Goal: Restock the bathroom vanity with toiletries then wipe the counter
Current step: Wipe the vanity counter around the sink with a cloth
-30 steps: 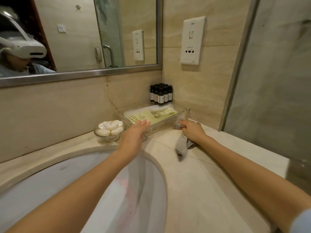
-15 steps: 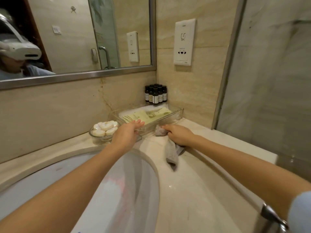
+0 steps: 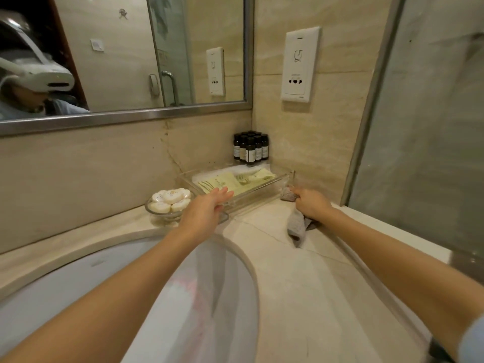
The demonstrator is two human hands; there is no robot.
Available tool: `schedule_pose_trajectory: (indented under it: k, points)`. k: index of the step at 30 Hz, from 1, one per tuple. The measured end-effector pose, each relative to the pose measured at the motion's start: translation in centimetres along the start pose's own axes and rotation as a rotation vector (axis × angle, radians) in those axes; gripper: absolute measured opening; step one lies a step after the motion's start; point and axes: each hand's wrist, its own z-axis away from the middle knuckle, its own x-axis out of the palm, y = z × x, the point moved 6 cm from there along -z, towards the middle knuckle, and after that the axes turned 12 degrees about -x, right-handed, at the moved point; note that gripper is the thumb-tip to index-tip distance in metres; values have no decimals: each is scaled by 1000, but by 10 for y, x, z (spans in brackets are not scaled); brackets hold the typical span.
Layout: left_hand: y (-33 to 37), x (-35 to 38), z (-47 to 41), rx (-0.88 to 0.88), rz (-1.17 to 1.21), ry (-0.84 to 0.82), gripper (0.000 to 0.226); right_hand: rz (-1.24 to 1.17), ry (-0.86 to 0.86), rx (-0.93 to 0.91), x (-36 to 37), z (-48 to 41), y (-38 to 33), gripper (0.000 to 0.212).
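Under the right hand (image 3: 310,203) the fingers are hidden but seem curled round the grey cloth (image 3: 296,229), whose tail lies on the counter (image 3: 301,284) pointing toward the person, while the left hand (image 3: 207,209) rests with straight fingers on the clear tray (image 3: 262,192).

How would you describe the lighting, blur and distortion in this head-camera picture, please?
Head view: warm, dim, even light, no hard glare; the wide-angle lens leans the glass partition's frame and stretches both forearms toward the bottom corners; slight softness overall, so labels on the dark bottles are unreadable; a faint pinkish reflection lies in the sink basin.
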Motion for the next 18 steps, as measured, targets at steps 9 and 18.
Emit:
schedule_pose_trajectory:
  k: [9, 18]
  points:
    - [3, 2, 3, -18, 40, -21, 48, -123, -108, -552, 11, 98, -143, 68]
    - [-5, 6, -3, 1, 64, -28, 48, -261, -75, -375, -13, 93, -41, 58]
